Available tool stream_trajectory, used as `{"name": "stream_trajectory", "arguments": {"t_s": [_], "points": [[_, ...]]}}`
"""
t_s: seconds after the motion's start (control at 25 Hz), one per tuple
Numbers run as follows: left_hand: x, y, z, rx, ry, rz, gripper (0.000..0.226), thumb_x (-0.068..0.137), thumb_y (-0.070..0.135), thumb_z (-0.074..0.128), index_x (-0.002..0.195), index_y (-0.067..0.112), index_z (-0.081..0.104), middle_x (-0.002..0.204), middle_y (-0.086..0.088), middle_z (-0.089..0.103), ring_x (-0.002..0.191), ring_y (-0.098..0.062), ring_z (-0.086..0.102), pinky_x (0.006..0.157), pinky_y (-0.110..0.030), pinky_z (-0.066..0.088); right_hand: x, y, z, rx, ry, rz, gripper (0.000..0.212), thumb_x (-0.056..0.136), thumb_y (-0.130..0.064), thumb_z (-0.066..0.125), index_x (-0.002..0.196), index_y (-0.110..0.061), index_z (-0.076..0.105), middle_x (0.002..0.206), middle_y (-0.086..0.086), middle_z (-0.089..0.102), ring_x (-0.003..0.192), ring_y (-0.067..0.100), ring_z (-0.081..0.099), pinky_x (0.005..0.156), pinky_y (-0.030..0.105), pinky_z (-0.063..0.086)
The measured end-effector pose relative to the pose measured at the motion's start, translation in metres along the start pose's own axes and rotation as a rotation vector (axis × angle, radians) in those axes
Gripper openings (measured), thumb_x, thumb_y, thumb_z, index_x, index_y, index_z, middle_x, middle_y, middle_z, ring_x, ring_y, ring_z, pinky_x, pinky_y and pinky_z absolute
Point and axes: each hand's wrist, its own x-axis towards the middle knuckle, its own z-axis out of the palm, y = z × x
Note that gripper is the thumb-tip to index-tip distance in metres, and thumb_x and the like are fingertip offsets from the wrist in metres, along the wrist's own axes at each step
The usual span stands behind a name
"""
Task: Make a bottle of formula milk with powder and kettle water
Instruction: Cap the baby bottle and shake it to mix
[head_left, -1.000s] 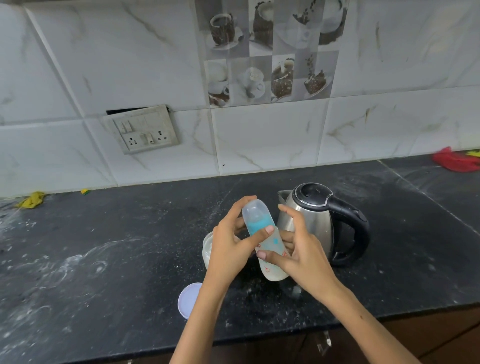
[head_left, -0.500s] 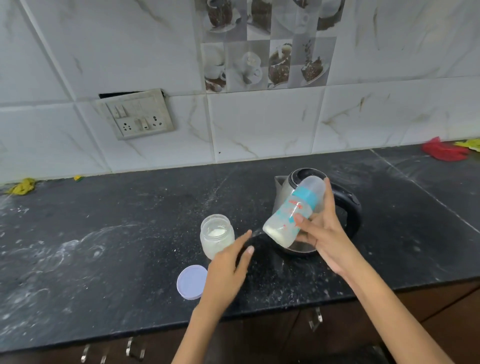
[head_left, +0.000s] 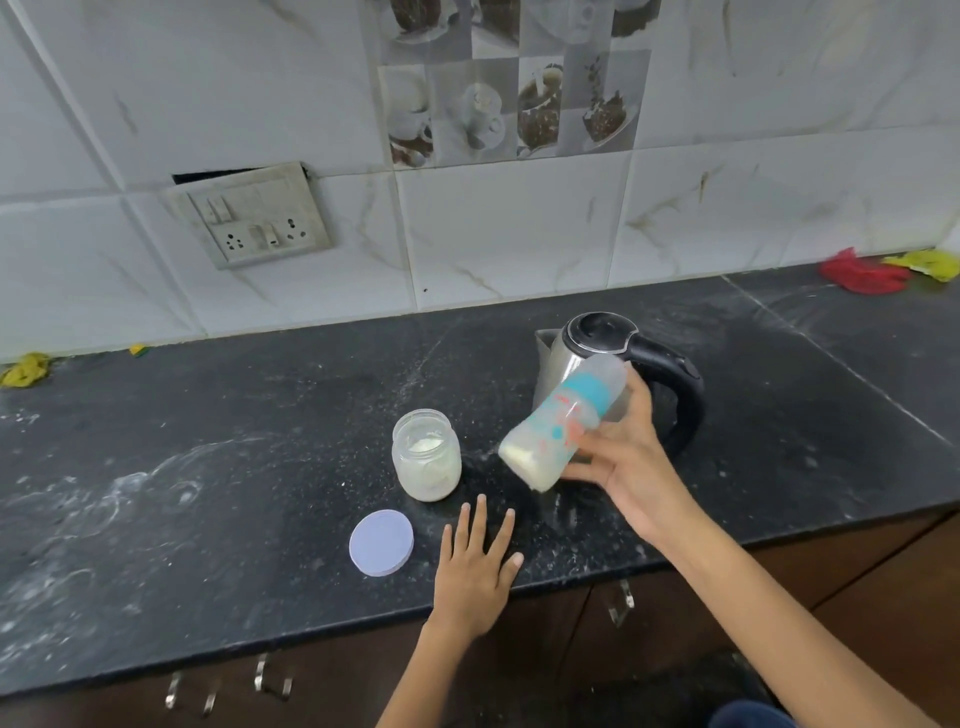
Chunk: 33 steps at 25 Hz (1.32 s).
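Clear baby bottle with teal collar (head_left: 563, 422), capped, milky at base, being gripped tilted in right hand (head_left: 621, 467), likely for shaking; left hand (head_left: 475, 564) resting flat, spread, empty, steadying on black stone counter (head_left: 208, 467).

Single head-worn wide-angle view: looks forward and down from above the counter's front edge onto the black countertop (head_left: 208, 467), facing the tiled back wall (head_left: 519, 234); close range, forearms entering from the bottom edge.
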Motion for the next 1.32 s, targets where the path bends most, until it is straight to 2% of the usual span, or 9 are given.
{"name": "stream_trajectory", "arguments": {"t_s": [0.2, 0.32, 0.48, 0.6, 0.72, 0.88, 1.0, 1.12, 1.32], "points": [[0.003, 0.0, 0.008, -0.032, 0.037, -0.018, 0.054, 0.1, 0.049, 0.018, 0.15, 0.032, 0.005, 0.161, -0.005, -0.007, 0.147, -0.024, -0.013, 0.118, -0.04, -0.007, -0.007, 0.006, 0.004, -0.019, -0.073, 0.053, 0.086, 0.071, -0.01, 0.079, 0.134, -0.05, 0.035, 0.119, 0.009, 0.067, 0.108, 0.033, 0.068, 0.07, 0.045, 0.06], [0.003, -0.002, 0.008, -0.047, 0.038, -0.001, 0.055, 0.1, 0.049, 0.019, 0.149, 0.035, -0.002, 0.16, -0.003, -0.012, 0.146, -0.024, -0.015, 0.117, -0.039, -0.008, -0.009, 0.004, 0.001, 0.076, 0.038, -0.001, 0.084, 0.075, -0.007, 0.073, 0.138, -0.045, 0.033, 0.128, 0.01, 0.059, 0.11, 0.034, 0.067, 0.071, 0.048, 0.06], [0.001, -0.001, 0.006, -0.155, 0.087, -0.003, 0.055, 0.1, 0.045, 0.031, 0.15, 0.027, 0.017, 0.161, -0.005, 0.007, 0.148, -0.027, 0.0, 0.121, -0.042, 0.002, -0.021, 0.009, 0.007, -0.072, -0.15, 0.078, 0.088, 0.074, -0.013, 0.079, 0.138, -0.049, 0.031, 0.116, 0.01, 0.069, 0.107, 0.032, 0.068, 0.07, 0.044, 0.061], [0.003, -0.002, 0.006, -0.066, 0.047, 0.007, 0.055, 0.1, 0.048, 0.022, 0.15, 0.032, 0.005, 0.161, -0.003, -0.008, 0.147, -0.025, -0.012, 0.118, -0.04, -0.006, -0.018, 0.007, 0.004, 0.039, -0.002, 0.009, 0.082, 0.078, -0.01, 0.072, 0.141, -0.044, 0.032, 0.117, 0.007, 0.069, 0.107, 0.032, 0.068, 0.071, 0.048, 0.06], [0.002, -0.001, 0.006, -0.094, 0.047, -0.005, 0.056, 0.1, 0.047, 0.026, 0.151, 0.027, 0.01, 0.161, -0.005, 0.0, 0.147, -0.025, -0.008, 0.12, -0.04, -0.004, -0.022, 0.009, 0.01, -0.056, -0.1, 0.072, 0.087, 0.076, -0.013, 0.075, 0.142, -0.045, 0.028, 0.113, 0.006, 0.072, 0.107, 0.031, 0.069, 0.068, 0.044, 0.061], [0.004, -0.002, 0.008, -0.043, 0.035, -0.001, 0.056, 0.1, 0.05, 0.02, 0.149, 0.034, -0.001, 0.16, -0.003, -0.011, 0.147, -0.024, -0.014, 0.118, -0.04, -0.006, -0.016, 0.007, 0.008, 0.055, 0.056, 0.001, 0.079, 0.079, -0.014, 0.072, 0.14, -0.044, 0.033, 0.119, 0.005, 0.068, 0.107, 0.033, 0.068, 0.072, 0.051, 0.06], [0.002, -0.002, 0.009, -0.051, 0.048, -0.012, 0.055, 0.1, 0.048, 0.023, 0.15, 0.028, 0.011, 0.161, -0.004, 0.002, 0.148, -0.025, -0.006, 0.119, -0.04, -0.004, -0.021, 0.01, 0.013, -0.058, -0.054, 0.094, 0.086, 0.074, -0.018, 0.078, 0.14, -0.047, 0.031, 0.12, 0.009, 0.067, 0.109, 0.03, 0.068, 0.073, 0.051, 0.06], [0.005, -0.004, 0.011, -0.051, 0.052, -0.009, 0.055, 0.1, 0.051, 0.02, 0.15, 0.035, 0.002, 0.16, -0.002, -0.01, 0.147, -0.023, -0.014, 0.118, -0.039, -0.007, -0.021, 0.011, 0.007, 0.093, 0.097, 0.0, 0.074, 0.08, -0.012, 0.071, 0.135, -0.048, 0.037, 0.123, 0.007, 0.065, 0.109, 0.031, 0.068, 0.075, 0.051, 0.06], [0.005, -0.005, 0.013, -0.076, 0.074, -0.011, 0.055, 0.099, 0.05, 0.021, 0.15, 0.032, 0.009, 0.161, -0.002, -0.001, 0.148, -0.023, -0.008, 0.119, -0.04, -0.005, -0.025, 0.016, 0.009, 0.002, 0.025, 0.048, 0.077, 0.08, -0.015, 0.075, 0.136, -0.05, 0.035, 0.123, 0.008, 0.066, 0.11, 0.029, 0.068, 0.074, 0.048, 0.06]]}}
